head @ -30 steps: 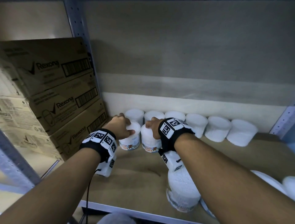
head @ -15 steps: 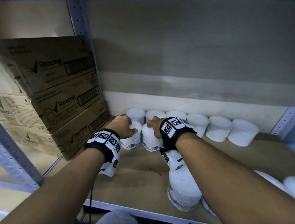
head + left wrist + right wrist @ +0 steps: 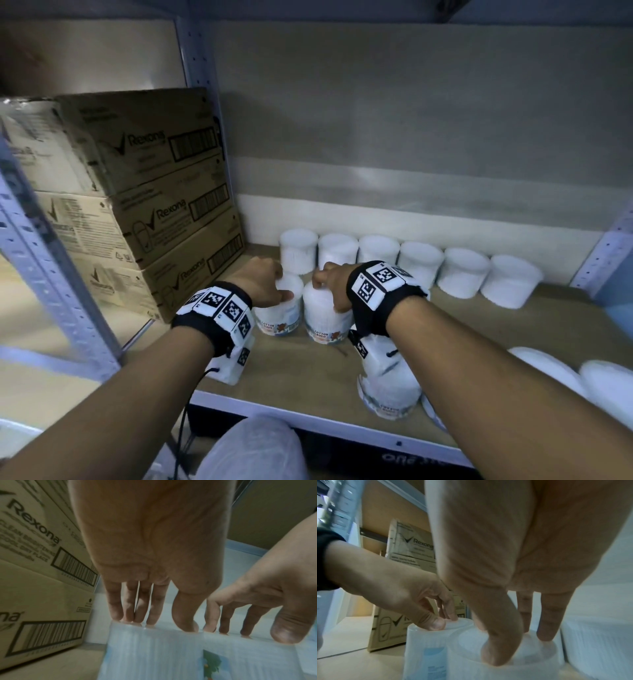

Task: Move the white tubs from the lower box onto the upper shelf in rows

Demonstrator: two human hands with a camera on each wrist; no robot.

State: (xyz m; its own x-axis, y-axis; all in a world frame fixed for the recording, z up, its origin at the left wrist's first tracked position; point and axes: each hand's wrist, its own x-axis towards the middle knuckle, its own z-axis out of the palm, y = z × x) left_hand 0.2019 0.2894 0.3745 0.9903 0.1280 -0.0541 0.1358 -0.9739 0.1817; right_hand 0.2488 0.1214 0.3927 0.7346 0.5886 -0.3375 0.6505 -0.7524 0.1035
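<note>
The brown wooden upper shelf (image 3: 479, 329) carries a back row of six white plastic tubs (image 3: 421, 258), done. A second row is just started: the left hand (image 3: 262, 284) grips the left labelled tub (image 3: 279, 317) by its lid, the right hand (image 3: 334, 284) the right labelled tub (image 3: 325, 320). More likely remain.

Head view: taken from above and behind both forearms, faced forward and down into the shelf (image 3: 308, 370) | Left wrist view: set close under the palm, aimed along the fingers, cartons (image 3: 39, 588) seen at left | Right wrist view: likewise close, aimed fingerward | Shared: both hands atop two front tubs (image 3: 426, 649), shown in all views.
</note>
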